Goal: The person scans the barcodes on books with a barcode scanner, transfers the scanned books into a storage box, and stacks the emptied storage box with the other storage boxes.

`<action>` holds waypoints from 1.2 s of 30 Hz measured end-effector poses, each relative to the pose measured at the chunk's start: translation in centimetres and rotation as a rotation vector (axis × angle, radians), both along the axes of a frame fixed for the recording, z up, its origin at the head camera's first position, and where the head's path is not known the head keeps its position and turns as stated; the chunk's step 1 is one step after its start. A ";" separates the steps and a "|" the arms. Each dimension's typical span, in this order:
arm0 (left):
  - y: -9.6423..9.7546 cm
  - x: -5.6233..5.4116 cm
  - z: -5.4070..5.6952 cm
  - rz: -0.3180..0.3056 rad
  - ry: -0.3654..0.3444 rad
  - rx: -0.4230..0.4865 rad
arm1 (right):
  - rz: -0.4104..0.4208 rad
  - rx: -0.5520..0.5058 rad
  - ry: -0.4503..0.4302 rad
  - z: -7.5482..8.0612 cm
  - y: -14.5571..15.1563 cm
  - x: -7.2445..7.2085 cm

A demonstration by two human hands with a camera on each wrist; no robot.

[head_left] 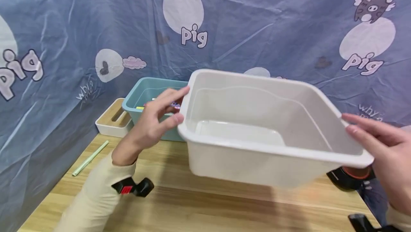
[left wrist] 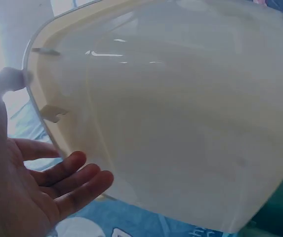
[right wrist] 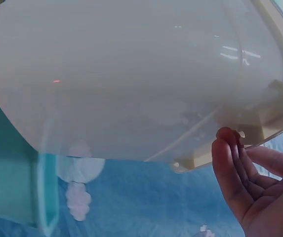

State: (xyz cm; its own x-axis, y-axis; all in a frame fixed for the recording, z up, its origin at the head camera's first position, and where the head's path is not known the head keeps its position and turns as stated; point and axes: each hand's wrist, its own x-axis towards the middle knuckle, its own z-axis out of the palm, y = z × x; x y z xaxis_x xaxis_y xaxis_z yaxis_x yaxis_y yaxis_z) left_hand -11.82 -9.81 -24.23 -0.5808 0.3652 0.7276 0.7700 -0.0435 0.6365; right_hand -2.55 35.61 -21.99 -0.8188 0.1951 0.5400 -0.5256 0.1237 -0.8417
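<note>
A white plastic storage bin (head_left: 237, 164) is held above the table, its open top tilted toward the head camera and its inside bare. At its left end, my left hand (head_left: 149, 123) pinches the rim between thumb and fingers. Its right end rim is gripped by my right hand (head_left: 388, 150). In the left wrist view, the bin's underside (left wrist: 190, 108) fills most of the picture, and some fingers of the left hand (left wrist: 37, 192) stretch beneath the rim. The right wrist view shows fingertips of the right hand (right wrist: 260, 192) under the rim edge.
Behind the white bin stands a teal bin (head_left: 173, 134) with several small colourful items inside, partly hidden. Left of it is a white box with a slotted wooden lid (head_left: 110, 114). A pale green stick (head_left: 91, 158) lies near the table's (head_left: 192, 210) left edge. A black round object (head_left: 345, 182) sits at right.
</note>
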 end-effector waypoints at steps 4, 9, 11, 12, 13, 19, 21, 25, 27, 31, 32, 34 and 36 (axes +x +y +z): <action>1.4 -2.0 2.5 0.013 -0.051 0.032 | 0.058 -0.054 0.051 2.5 0.9 -2.4; 2.9 -4.6 4.6 0.011 -0.140 0.050 | -0.138 0.089 -0.049 5.2 1.3 -4.8; 3.7 -5.8 5.2 -0.007 -0.181 0.059 | -0.238 0.192 -0.100 6.0 1.4 -5.7; 4.1 -6.4 5.4 -0.015 -0.204 0.066 | -0.259 0.200 -0.103 6.3 1.4 -6.3; 4.4 -7.0 5.5 -0.019 -0.225 0.068 | -0.297 0.232 -0.109 6.5 1.4 -6.8; 6.6 -10.7 5.6 -0.009 -0.331 0.034 | -0.421 0.217 -0.097 6.1 1.4 -10.2; 7.2 -11.7 5.4 -0.014 -0.362 0.036 | -0.341 0.097 -0.072 5.6 1.5 -11.3; 8.5 -13.4 4.6 -0.026 -0.435 0.067 | -0.159 -0.141 -0.049 4.6 2.0 -13.0; 8.9 -14.1 4.2 -0.020 -0.465 0.082 | -0.143 -0.176 -0.054 4.1 2.1 -13.7; 9.5 -15.2 3.2 -0.016 -0.509 0.099 | -0.145 -0.185 -0.071 3.0 2.3 -14.8; 9.7 -15.3 3.0 -0.014 -0.520 0.103 | -0.138 -0.201 -0.070 2.7 2.3 -15.1; 9.9 -15.7 2.7 -0.011 -0.541 0.101 | -0.122 -0.227 -0.070 2.3 2.4 -15.5; 10.2 -15.9 2.5 -0.007 -0.568 0.100 | -0.095 -0.279 -0.064 1.9 2.6 -15.8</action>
